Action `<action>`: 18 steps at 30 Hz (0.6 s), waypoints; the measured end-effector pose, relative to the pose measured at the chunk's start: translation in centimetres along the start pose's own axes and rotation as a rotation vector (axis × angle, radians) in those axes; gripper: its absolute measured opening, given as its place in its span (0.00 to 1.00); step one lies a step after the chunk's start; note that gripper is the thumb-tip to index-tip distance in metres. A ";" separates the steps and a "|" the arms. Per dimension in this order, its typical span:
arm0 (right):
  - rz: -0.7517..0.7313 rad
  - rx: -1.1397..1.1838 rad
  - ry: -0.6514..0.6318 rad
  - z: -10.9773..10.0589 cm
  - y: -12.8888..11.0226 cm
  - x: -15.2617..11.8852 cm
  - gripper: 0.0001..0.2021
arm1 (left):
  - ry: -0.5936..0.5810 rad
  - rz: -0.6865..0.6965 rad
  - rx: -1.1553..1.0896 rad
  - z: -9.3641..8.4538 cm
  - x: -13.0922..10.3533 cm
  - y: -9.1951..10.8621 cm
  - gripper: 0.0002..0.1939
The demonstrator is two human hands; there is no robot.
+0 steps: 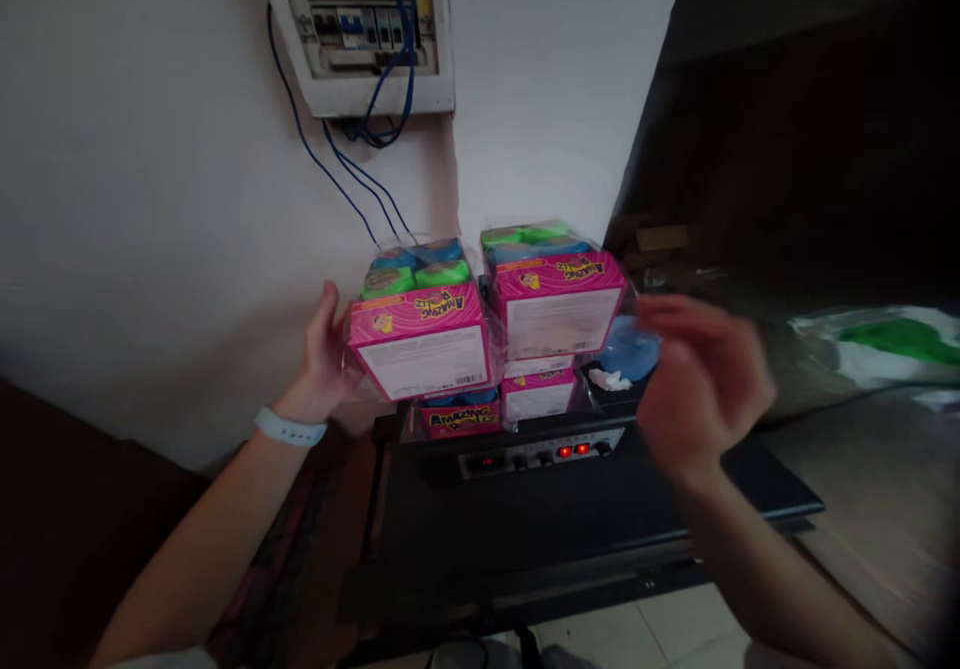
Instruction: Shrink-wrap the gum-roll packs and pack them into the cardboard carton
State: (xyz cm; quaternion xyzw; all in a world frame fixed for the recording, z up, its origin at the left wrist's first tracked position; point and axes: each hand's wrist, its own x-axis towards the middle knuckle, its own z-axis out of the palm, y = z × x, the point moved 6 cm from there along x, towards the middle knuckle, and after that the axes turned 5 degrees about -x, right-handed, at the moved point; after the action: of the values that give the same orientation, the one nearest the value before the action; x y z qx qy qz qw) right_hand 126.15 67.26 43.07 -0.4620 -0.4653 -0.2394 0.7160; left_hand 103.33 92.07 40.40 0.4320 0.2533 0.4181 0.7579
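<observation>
Left hand (pixel 326 359), thumb raised and spread, at the end of a plastic-wrapped pink box (pixel 420 344), its lettering upside down! It's beside a 2nd box (pixel 562 304), long axis left-to-right. Right hand (pixel 705 379) near: blurred, can't tell its grip.

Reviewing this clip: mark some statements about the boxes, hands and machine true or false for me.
1. The left hand is at the side of the upper left pink box. True.
2. The light wristband is on the right wrist. False: the wristband is on the left wrist.
3. Two red switches glow on the panel of the black machine. True.
4. The upper right pink box is bare of any wrapping. False: the upper right pink box is in clear plastic.
5. The electrical box on the wall is shut, with no cables. False: the electrical box shows its breakers, and blue cables hang from it.
</observation>
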 end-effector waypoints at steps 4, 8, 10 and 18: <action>-0.018 -0.136 -0.423 6.7 -5.7 -4.9 0.26 | -0.081 -0.063 -0.039 2.1 0.3 -0.5 0.41; 0.047 -0.275 -0.298 10.3 -5.8 -6.0 0.28 | -0.099 0.091 -0.106 2.3 -0.1 -0.2 0.32; 0.069 -0.358 -0.234 11.3 -5.4 -6.3 0.27 | -0.136 0.127 -0.125 2.3 -0.8 -0.1 0.30; -0.019 -0.428 -0.278 11.9 -8.2 -7.2 0.19 | -0.188 0.288 0.078 0.5 -4.5 0.5 0.31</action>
State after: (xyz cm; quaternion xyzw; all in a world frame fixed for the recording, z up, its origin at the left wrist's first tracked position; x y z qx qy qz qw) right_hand 111.21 73.41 41.99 -0.6273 -0.5024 -0.2732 0.5286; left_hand 101.11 88.12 41.12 0.5299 0.1330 0.4699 0.6933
